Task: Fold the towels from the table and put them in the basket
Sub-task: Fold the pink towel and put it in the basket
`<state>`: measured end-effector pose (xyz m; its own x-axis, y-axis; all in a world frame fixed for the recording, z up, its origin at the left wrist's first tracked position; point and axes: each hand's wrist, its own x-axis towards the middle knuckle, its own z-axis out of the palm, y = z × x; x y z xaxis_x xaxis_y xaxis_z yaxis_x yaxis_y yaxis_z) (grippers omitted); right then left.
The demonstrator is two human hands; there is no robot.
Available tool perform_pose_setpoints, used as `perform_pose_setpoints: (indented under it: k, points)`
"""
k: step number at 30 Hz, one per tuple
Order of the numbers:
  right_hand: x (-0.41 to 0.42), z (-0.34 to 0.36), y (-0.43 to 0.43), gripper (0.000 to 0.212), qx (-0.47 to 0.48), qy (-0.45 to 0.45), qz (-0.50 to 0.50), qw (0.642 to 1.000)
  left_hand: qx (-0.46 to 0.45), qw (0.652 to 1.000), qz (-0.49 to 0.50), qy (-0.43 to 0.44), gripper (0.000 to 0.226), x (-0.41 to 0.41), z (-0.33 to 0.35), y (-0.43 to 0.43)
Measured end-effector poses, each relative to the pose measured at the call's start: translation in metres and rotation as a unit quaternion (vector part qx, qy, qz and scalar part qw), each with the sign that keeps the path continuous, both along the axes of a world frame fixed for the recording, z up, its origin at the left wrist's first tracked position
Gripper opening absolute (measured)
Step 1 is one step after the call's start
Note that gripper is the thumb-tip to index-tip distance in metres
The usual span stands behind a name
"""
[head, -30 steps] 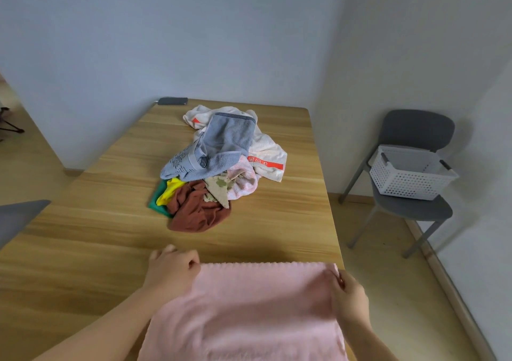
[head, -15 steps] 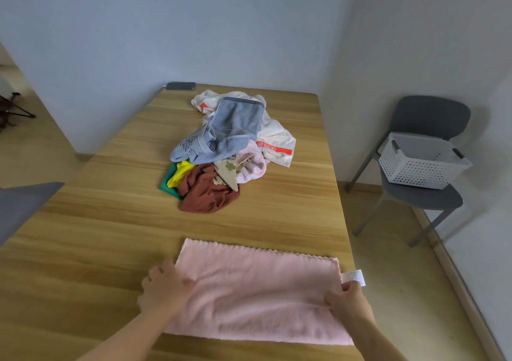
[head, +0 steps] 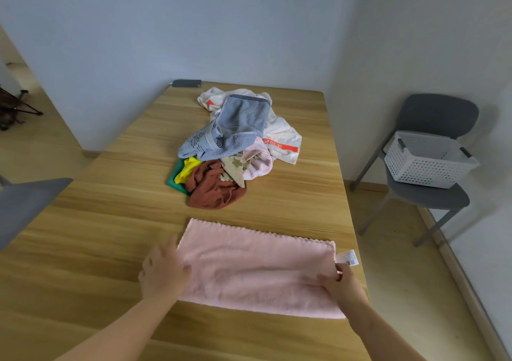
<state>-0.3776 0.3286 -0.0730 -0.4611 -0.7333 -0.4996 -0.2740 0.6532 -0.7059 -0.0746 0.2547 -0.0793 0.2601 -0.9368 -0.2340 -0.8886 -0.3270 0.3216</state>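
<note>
— DESK: What do our fingers hold?

— FIELD: The fingers of our left hand [head: 163, 270] curl over the left end of the pink towel [head: 257, 266]. Those of our right hand [head: 342, 280] pinch its right end, just beside the white label [head: 347, 258]. The towel lies spread on the wooden surface [head: 97, 250], directly in front of us.

— DESK: What could go wrong?

— FIELD: The right end sits close to the surface's edge. We judge that an uneven pull could mismatch the corners or drag the cloth off that side. The soft pile also bunches under our right pinch.

— DESK: And the containers?

— FIELD: One white basket [head: 428, 161] stands on a grey chair [head: 426, 194], well apart to our right. We see no towel in it, though its floor is partly hidden. The unfolded heap [head: 232, 150] lies mid-surface.
</note>
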Motion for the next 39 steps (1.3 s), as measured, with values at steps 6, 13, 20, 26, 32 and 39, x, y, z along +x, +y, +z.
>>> perform_pose_setpoints:
  k: [6,13,20,26,32,39]
  points:
    - [-0.004,-0.006,0.017,0.024,0.044,-0.019,-0.032,0.998,0.048,0.964,-0.260,0.006,0.056,-0.031,-0.020,0.025]
    - [-0.016,0.002,0.028,0.027,0.072,-0.007,-0.040,0.997,0.078,0.965,-0.248,-0.040,0.077,-0.037,-0.022,0.028]
    - [-0.013,-0.008,0.030,0.023,0.112,0.068,0.003,0.991,0.101,0.957,-0.267,-0.055,0.067,-0.041,-0.018,0.024]
    - [-0.009,-0.003,0.017,0.016,0.022,0.143,0.020,0.989,0.106,0.947,-0.296,-0.061,0.052,-0.039,-0.013,0.022]
    - [-0.010,-0.010,-0.034,0.038,-0.005,0.147,0.140,0.979,0.085,0.952,-0.292,-0.035,0.052,-0.044,-0.013,0.004]
    - [-0.015,-0.021,-0.052,0.029,0.056,0.173,0.126,0.975,0.129,0.944,-0.295,-0.076,0.063,-0.045,-0.022,0.008]
